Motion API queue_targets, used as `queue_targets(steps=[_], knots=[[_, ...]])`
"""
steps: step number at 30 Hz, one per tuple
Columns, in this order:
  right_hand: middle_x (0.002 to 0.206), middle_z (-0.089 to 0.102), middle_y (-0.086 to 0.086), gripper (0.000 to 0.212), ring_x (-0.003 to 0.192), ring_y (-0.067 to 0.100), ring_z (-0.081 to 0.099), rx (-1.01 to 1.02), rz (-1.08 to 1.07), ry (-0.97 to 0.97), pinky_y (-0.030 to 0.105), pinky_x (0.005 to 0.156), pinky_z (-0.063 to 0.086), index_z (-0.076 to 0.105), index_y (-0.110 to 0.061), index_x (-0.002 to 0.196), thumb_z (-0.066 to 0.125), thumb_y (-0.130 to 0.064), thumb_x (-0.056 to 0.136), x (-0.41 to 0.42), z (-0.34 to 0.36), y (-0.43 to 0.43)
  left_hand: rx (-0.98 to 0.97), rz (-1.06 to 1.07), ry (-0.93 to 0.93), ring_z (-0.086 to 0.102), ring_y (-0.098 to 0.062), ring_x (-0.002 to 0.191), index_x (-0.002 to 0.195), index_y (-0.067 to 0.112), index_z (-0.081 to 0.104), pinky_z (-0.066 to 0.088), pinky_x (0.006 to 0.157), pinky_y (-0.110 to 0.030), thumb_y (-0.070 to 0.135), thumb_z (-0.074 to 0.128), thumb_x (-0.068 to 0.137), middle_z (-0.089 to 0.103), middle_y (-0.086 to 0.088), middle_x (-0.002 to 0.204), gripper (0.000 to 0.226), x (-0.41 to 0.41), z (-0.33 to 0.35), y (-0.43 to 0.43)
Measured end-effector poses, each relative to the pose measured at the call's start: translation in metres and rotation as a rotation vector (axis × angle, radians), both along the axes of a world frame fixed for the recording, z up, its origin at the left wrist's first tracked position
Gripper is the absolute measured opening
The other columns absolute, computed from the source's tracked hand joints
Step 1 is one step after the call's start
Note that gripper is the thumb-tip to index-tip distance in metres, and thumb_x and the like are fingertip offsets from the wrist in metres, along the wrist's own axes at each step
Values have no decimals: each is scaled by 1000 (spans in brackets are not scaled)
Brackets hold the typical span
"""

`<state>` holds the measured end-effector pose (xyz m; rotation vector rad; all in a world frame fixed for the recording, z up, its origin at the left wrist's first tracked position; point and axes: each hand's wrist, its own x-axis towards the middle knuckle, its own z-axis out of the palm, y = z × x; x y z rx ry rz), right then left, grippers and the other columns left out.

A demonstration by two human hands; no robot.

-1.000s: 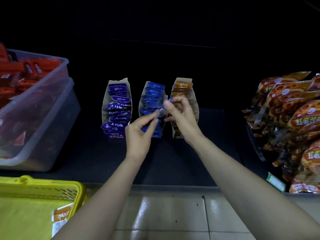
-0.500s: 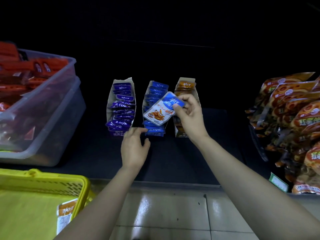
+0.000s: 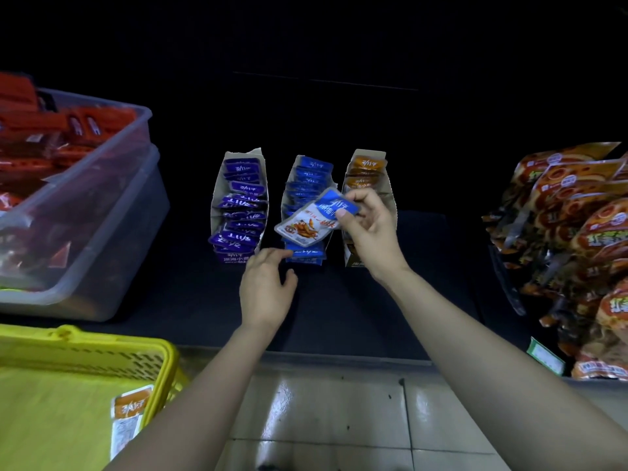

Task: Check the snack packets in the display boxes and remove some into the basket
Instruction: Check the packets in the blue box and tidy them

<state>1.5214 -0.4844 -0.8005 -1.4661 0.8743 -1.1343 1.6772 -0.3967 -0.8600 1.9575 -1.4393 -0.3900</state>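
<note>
Three display boxes [image 3: 370, 205] on the dark shelf, right hand [image 3: 368, 229] pinching a blue snack packet [image 3: 316, 217] over the middle one, left hand [image 3: 266, 290] loose-fingered, holding nothing, yellow basket [image 3: 81, 348] lower left.

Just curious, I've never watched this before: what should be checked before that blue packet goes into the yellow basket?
1. Grip: right hand pinches blue packet by its blue end, ok.
2. Spare hand: left hand holds nothing, ok.
3. Room: yellow basket holds one orange packet, ok.
4. Way to basket: left forearm lies across it, not ok.
5. Date print on packet: cannot tell.
</note>
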Motion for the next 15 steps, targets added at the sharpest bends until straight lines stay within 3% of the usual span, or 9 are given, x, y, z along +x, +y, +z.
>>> queue_targets(steps=[5, 7, 11, 15], knots=[[102, 63, -2, 18, 95, 17, 65, -103, -21, 154, 35, 80, 54, 55, -27, 98, 58, -9, 96, 4, -13, 5, 13, -8, -10, 49, -25, 120, 123, 14, 65, 37, 95, -26, 11, 63, 89, 62, -3, 124, 34, 0, 1, 1], [101, 62, -3, 16, 91, 17, 65, -149, -37, 219, 35, 78, 54, 56, -23, 99, 57, -7, 96, 5, -16, 6, 13, -14, -12, 49, -24, 119, 124, 14, 64, 37, 93, -25, 11, 62, 90, 62, -3, 125, 34, 1, 2, 2], [96, 64, -6, 9, 84, 0, 64, -198, -35, 351, 27, 76, 55, 59, -12, 99, 59, -4, 95, 7, -22, 7, 9, -13, -1, 49, -24, 120, 124, 14, 64, 37, 94, -26, 12, 62, 90, 62, -4, 126, 34, 2, 3, 2], [98, 66, -7, 11, 88, 10, 66, -171, -56, 432, 36, 80, 56, 61, -13, 100, 60, -5, 94, 7, -28, 4, -14, -3, 28, 50, -22, 122, 126, 15, 62, 37, 95, -25, 14, 62, 91, 60, -3, 126, 34, 2, 5, 0]])
